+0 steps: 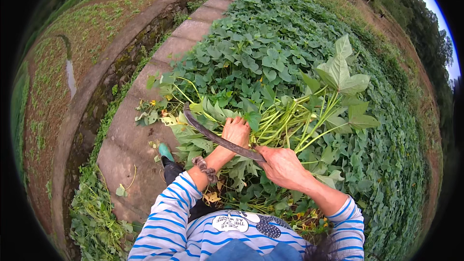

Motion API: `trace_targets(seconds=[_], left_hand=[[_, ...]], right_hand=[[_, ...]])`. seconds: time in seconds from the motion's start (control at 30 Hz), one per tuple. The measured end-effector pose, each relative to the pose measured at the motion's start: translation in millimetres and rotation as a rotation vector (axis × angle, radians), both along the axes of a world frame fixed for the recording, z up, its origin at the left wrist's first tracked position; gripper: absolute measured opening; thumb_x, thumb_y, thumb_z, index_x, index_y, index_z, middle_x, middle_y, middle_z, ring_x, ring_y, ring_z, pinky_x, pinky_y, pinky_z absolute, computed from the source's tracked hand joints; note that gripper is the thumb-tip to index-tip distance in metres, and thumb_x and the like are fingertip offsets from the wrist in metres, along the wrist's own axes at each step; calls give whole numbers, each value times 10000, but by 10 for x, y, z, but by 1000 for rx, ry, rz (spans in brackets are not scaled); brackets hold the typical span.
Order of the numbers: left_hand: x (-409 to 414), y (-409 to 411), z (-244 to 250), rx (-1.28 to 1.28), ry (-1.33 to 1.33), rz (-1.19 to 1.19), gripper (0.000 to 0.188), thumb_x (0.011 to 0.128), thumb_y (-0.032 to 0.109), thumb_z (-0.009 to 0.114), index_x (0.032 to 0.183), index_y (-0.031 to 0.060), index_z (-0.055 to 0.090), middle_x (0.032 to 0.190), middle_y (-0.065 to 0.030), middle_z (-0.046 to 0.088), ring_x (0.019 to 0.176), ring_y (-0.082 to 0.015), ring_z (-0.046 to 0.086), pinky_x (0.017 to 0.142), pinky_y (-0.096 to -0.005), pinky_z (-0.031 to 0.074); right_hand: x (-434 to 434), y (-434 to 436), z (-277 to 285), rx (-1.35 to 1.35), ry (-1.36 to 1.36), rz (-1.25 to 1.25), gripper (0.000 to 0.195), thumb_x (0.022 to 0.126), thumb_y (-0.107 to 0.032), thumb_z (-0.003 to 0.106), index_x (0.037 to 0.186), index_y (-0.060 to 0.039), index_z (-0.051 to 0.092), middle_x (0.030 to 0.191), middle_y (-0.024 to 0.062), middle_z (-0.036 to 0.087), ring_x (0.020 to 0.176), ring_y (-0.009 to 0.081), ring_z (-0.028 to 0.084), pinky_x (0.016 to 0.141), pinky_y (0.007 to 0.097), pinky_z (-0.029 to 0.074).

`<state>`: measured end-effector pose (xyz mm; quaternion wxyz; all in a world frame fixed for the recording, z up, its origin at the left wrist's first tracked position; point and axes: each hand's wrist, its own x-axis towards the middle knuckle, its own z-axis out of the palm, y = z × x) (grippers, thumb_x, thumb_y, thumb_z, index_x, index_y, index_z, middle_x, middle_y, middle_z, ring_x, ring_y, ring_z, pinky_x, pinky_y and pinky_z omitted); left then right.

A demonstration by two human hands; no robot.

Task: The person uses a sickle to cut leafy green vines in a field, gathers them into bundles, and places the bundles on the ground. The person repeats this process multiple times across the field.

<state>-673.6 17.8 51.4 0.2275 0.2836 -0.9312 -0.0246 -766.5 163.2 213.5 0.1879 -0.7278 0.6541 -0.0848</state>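
A loose bundle of cut leafy vines (279, 121), apparently sweet potato, lies across my front with its pale green stems fanned to the right. My left hand (236, 132) grips the bundle near its middle, the fingertips curled over leaves. In my right hand (284, 166) is a sickle, its handle hidden by my fist. The sickle's dark curved blade (224, 142) points left and passes above my left wrist. My right thumb and forefinger are close against the stems; whether they pinch them I cannot tell.
Uncut leafy vines (261, 47) spread ahead and to the right. A concrete path (145, 145) runs along the left, with my green shoe (165, 151) on it. Beyond stands a low stone wall (119, 65). More vines (96, 221) lie heaped at the lower left.
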Motion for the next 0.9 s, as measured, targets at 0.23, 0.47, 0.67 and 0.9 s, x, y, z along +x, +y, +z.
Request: trace_targets(seconds=[0.23, 0.47, 0.67, 0.9], left_hand=[[-226, -45, -174, 28, 315, 105, 246, 603, 153, 632, 820, 48, 587, 779, -150, 574, 761, -358, 546, 711, -450, 408], [-583, -168, -349, 167, -25, 297, 242, 633, 176, 634, 831, 37, 635, 902, -142, 578, 939, -303, 541, 786, -416, 406], [-322, -454, 72, 522, 148, 467, 231, 659, 171, 650, 739, -45, 666, 811, -256, 638, 812, -393, 628, 704, -447, 510], [168, -647, -1, 675, 340, 521, 372, 757, 304, 595, 857, -52, 638, 879, -285, 623, 879, -452, 594, 782, -478, 473]], right_hand=[[15, 323, -216, -113, -39, -131, 356, 854, -124, 534, 1184, 4, 503, 725, 229, 588, 640, 407, 582, 566, 475, 459], [253, 173, -169, -98, 3, -210, 508, 841, -90, 511, 1323, 14, 386, 741, 235, 598, 619, 404, 583, 590, 496, 456], [-242, 817, -515, 123, -285, -444, 532, 894, -169, 470, 1385, -11, 342, 707, 125, 602, 611, 241, 613, 642, 346, 481], [-510, 1312, -782, 212, -739, -464, 349, 909, -195, 540, 1195, 5, 540, 767, 27, 575, 707, 132, 531, 710, 304, 448]])
